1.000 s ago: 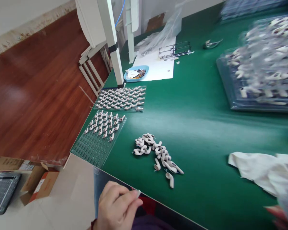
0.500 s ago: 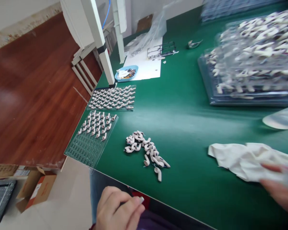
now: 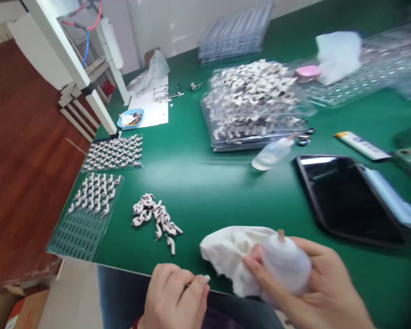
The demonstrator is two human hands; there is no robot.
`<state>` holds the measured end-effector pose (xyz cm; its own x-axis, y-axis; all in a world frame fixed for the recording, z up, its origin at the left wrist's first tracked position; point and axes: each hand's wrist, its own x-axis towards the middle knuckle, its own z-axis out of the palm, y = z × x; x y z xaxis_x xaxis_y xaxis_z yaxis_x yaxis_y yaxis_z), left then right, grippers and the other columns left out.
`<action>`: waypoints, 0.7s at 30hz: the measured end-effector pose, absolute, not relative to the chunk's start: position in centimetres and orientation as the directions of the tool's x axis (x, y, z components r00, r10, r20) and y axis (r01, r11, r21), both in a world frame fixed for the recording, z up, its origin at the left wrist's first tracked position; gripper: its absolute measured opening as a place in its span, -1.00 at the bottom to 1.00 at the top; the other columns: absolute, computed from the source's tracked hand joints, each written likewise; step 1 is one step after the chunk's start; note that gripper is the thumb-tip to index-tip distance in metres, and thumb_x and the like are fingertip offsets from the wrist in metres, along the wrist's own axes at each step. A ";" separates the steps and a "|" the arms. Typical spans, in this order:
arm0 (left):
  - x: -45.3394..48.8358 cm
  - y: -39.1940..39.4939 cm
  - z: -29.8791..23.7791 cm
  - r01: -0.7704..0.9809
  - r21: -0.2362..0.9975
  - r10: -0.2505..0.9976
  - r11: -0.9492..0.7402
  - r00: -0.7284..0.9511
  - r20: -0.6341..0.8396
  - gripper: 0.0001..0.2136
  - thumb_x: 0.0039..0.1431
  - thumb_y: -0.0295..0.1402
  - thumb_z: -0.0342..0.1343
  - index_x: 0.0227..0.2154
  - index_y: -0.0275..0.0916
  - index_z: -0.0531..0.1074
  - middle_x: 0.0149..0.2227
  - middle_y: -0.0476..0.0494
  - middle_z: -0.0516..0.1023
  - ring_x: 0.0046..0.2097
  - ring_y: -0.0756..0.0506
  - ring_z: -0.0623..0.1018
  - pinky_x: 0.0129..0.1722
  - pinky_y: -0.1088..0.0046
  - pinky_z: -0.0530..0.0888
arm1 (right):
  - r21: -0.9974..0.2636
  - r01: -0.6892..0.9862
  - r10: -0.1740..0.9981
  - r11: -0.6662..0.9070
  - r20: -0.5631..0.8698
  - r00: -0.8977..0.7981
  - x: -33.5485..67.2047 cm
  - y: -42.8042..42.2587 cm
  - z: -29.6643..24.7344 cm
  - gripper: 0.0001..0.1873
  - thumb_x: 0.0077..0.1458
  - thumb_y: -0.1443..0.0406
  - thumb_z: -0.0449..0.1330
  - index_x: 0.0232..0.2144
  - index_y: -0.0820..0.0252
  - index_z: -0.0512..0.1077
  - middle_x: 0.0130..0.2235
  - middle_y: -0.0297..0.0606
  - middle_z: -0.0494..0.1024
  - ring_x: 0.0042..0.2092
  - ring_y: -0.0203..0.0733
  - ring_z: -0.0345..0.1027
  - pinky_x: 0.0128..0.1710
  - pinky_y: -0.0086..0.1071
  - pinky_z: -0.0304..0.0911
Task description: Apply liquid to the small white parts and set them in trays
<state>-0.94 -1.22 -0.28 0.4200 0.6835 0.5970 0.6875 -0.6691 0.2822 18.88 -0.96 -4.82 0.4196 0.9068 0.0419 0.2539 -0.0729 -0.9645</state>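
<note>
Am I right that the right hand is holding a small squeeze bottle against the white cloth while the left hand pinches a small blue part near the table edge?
Not quite: in the head view the part pinched by the left hand is white, not blue. The rest holds: the right hand holds the small squeeze bottle against the white cloth near the table edge.

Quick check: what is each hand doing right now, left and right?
Left hand: closed, pinching a small white piece.
Right hand: closed around a small squeeze bottle, against the white cloth.
</note>
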 end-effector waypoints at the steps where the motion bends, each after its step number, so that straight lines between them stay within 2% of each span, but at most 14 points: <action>1: -0.3 -0.9 -0.3 0.681 0.276 0.675 -0.678 0.429 0.600 -0.88 0.12 -0.62 0.15 -0.27 -0.41 0.50 -0.46 -0.15 0.51 -0.40 -0.07 0.42 -0.42 0.42 0.43 | -0.966 0.256 0.923 -0.044 0.059 0.381 18.4 -1.4 -4.5 -0.50 -0.05 -0.01 0.36 -0.16 0.07 0.31 -0.26 -0.17 0.51 -0.37 -0.11 0.49 -0.48 -0.41 0.47; 5: 1.2 -0.1 -0.6 0.639 0.261 0.639 -0.724 0.477 0.604 -0.87 0.17 -0.59 0.06 -0.28 -0.42 0.49 -0.46 -0.19 0.51 -0.42 -0.09 0.42 -0.46 0.40 0.43 | -0.971 0.225 0.969 0.075 0.125 0.214 17.2 -1.8 -4.2 -0.66 0.12 0.11 0.27 -0.14 0.03 0.25 -0.30 -0.30 0.49 -0.37 -0.21 0.49 -0.40 -0.44 0.49; 9: 1.6 -0.2 -0.8 0.595 0.247 0.597 -0.765 0.509 0.620 -0.88 0.18 -0.58 0.07 -0.28 -0.45 0.49 -0.48 -0.19 0.51 -0.42 -0.08 0.47 -0.46 0.42 0.45 | -0.954 0.273 0.968 0.124 0.177 0.178 17.0 -1.4 -4.7 -0.75 0.18 0.17 0.21 -0.14 0.02 0.26 -0.30 -0.36 0.48 -0.36 -0.27 0.47 -0.37 -0.51 0.46; 14: 1.7 -0.4 -0.8 0.598 0.225 0.558 -0.769 0.457 0.692 -0.92 0.10 -0.62 0.15 -0.33 -0.41 0.48 -0.52 -0.11 0.50 -0.48 -0.02 0.46 -0.51 0.48 0.44 | -0.906 0.413 0.934 0.090 0.221 0.282 18.0 -0.8 -5.3 -0.77 0.14 0.19 0.20 -0.14 0.01 0.32 -0.24 -0.37 0.47 -0.27 -0.26 0.45 -0.31 -0.52 0.41; 21: 1.5 -0.2 0.0 0.620 0.233 0.581 -0.749 0.446 0.681 -0.93 0.14 -0.58 0.13 -0.33 -0.35 0.47 -0.53 -0.08 0.52 -0.49 0.00 0.46 -0.52 0.48 0.47 | -0.884 0.465 0.829 -0.038 0.232 0.508 20.0 0.3 -4.6 -0.62 0.05 0.06 0.27 -0.14 0.05 0.33 -0.15 -0.21 0.43 -0.12 0.02 0.39 -0.09 -0.15 0.33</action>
